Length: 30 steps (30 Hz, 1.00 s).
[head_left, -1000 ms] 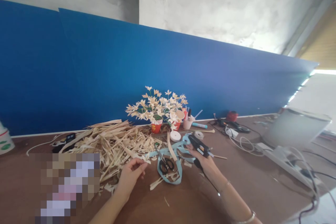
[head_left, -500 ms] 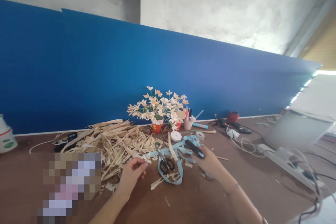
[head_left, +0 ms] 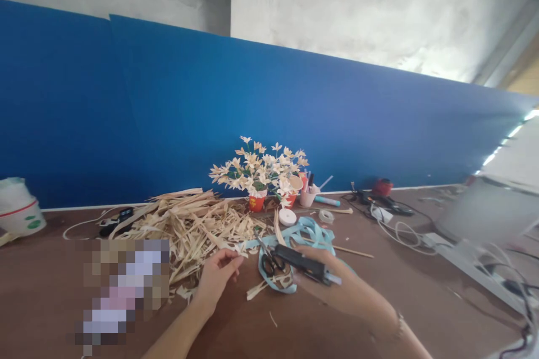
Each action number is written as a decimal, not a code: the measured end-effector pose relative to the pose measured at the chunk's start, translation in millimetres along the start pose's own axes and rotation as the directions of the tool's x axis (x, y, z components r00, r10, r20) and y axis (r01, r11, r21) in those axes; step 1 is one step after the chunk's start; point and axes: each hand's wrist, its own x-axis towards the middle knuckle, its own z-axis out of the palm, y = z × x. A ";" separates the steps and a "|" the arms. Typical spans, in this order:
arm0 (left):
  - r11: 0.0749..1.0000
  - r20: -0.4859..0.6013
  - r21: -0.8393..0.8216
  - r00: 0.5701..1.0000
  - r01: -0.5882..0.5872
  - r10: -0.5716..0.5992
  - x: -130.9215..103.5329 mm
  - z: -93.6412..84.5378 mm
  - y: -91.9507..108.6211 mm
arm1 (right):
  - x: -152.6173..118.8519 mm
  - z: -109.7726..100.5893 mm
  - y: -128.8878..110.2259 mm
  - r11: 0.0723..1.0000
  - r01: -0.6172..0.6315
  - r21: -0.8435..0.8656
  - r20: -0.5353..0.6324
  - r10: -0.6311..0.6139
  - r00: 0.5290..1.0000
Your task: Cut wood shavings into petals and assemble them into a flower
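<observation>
My left hand (head_left: 218, 276) pinches a small pale corn-husk flower (head_left: 236, 249) at the front edge of the husk heap. My right hand (head_left: 319, 272) is closed round a black hot glue gun (head_left: 301, 261), which lies level with its front pointing left and a clear glue stick (head_left: 334, 279) poking out at the back. Between the hands, black-handled scissors (head_left: 269, 258) rest on the table, partly behind the gun. Light-blue ribbon (head_left: 309, 230) lies in loops around them. The heap of dry husk strips (head_left: 197, 224) spreads behind my left hand.
Husk flowers (head_left: 265, 165) stand in red paper cups (head_left: 257, 202) by the blue partition (head_left: 269, 106). A white ribbon roll (head_left: 287, 217), a clear tape roll (head_left: 325, 216) and a cup of pens (head_left: 307, 197) sit nearby. At right are a power strip (head_left: 457, 269), cables and a whitish bin (head_left: 484, 210).
My right hand has brought the glue gun left and nearer, from over the ribbon to beside the scissors. My left hand keeps its pinch. The view has shifted slightly left.
</observation>
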 end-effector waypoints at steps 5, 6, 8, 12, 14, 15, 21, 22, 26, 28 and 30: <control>0.999 -0.030 -0.036 0.999 0.024 -0.025 -1.6 2.0 5.9 | 24.8 45.8 -10.8 0.958 0.281 -0.056 0.147 -0.271 0.951; 0.998 -0.034 -0.059 0.999 0.027 -0.029 -2.1 2.2 7.7 | 29.0 54.2 -9.2 0.946 0.319 -0.061 0.148 -0.307 0.940; 0.994 -0.054 -0.104 0.998 0.021 -0.027 -2.8 2.3 10.9 | 34.9 68.1 -3.4 0.929 0.359 -0.083 0.156 -0.344 0.926; 0.987 -0.088 -0.161 0.996 0.019 -0.034 -2.6 1.2 12.9 | 41.0 84.2 9.4 0.912 0.387 -0.135 0.168 -0.364 0.916; 0.983 -0.098 -0.181 0.995 0.018 -0.036 -1.6 0.3 11.8 | 43.0 88.9 13.7 0.908 0.394 -0.145 0.153 -0.373 0.915; 0.982 -0.106 -0.188 0.994 0.015 -0.036 -1.1 -0.1 10.9 | 43.8 91.0 15.4 0.906 0.397 -0.146 0.142 -0.378 0.915; 0.976 -0.121 -0.217 0.992 0.018 -0.045 0.8 -0.2 7.3 | 45.1 99.6 21.2 0.911 0.378 -0.162 0.097 -0.367 0.925; 0.977 -0.115 -0.212 0.992 0.022 -0.047 0.7 0.0 7.3 | 45.1 100.1 21.6 0.913 0.375 -0.163 0.098 -0.363 0.927; 0.983 -0.101 -0.183 0.994 0.026 -0.045 0.2 -0.2 7.0 | 45.0 100.7 22.1 0.919 0.359 -0.159 0.080 -0.351 0.933; 0.985 -0.092 -0.172 0.995 0.029 -0.045 0.3 -0.7 6.3 | 45.1 100.5 21.7 0.922 0.352 -0.161 0.079 -0.343 0.936; 0.986 -0.084 -0.164 0.996 0.028 -0.042 0.6 -1.2 5.3 | 45.4 100.0 20.8 0.924 0.343 -0.168 0.089 -0.332 0.939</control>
